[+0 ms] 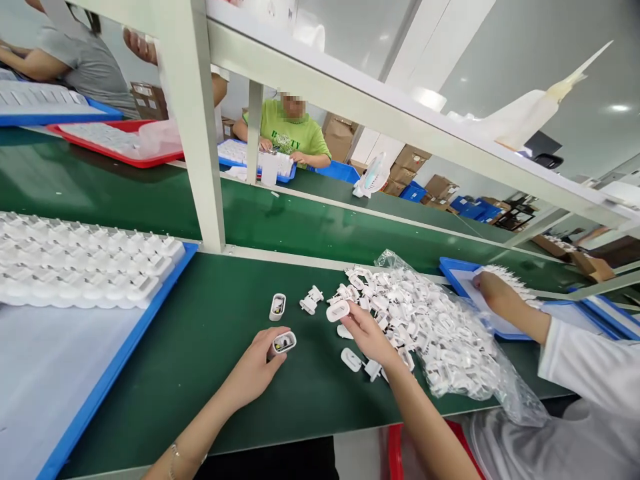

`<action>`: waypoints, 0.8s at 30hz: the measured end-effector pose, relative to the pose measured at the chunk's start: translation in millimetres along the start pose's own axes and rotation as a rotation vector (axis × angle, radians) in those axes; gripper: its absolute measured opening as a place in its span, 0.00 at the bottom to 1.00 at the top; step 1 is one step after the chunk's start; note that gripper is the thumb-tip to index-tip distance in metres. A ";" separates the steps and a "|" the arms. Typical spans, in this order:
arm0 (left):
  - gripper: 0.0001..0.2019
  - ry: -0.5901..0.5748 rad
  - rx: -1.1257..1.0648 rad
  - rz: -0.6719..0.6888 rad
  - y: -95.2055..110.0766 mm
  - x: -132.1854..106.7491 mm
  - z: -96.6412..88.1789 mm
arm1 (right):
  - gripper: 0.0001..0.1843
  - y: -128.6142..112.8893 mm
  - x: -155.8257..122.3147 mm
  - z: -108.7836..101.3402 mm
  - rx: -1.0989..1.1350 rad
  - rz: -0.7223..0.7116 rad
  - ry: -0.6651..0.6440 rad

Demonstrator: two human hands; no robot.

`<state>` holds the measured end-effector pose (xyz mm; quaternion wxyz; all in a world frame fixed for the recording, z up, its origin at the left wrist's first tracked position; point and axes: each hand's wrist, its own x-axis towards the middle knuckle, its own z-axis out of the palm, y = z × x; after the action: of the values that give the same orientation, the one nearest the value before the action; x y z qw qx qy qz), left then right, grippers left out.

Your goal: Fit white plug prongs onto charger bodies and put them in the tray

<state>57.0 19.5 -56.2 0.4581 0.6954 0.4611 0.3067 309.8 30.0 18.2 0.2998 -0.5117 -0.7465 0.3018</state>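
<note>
At the left, a blue-rimmed tray (150,300) is carrying rows of white moulded plastic parts (75,267). On the green table (225,400), the left hand (255,367) is pinching a small white oval plastic shell (284,343) by its sides; it is probably light, rigid and smooth. The right hand (367,333) is closing its fingers on a white oval cap (338,311) beside a clear plastic bag (500,393) spilling more white pieces (430,320).

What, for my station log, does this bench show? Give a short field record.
left hand: holds a white casing
right hand: holds a white cap beside the pile
pile: white plastic parts on a clear bag
green mat: second casing standing, plug piece beside it
blue tray: rows of white parts, far left
co-worker's hand: on another blue tray, right
</note>
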 end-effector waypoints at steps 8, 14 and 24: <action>0.28 0.070 0.159 0.069 -6.2 -24.3 -3.3 | 0.09 -12.3 -30.2 45.4 0.569 0.201 -0.017; 0.32 0.018 0.181 0.005 -4.5 -28.9 -3.2 | 0.09 -7.9 -33.4 64.0 0.642 0.328 0.072; 0.14 0.030 0.161 0.054 -6.7 -20.2 -1.8 | 0.06 -18.5 -10.5 69.5 0.084 0.047 0.185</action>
<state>45.3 2.5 -61.7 0.3856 0.7374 0.4721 0.2911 249.6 4.6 -13.6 0.3817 -0.5416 -0.6900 0.2913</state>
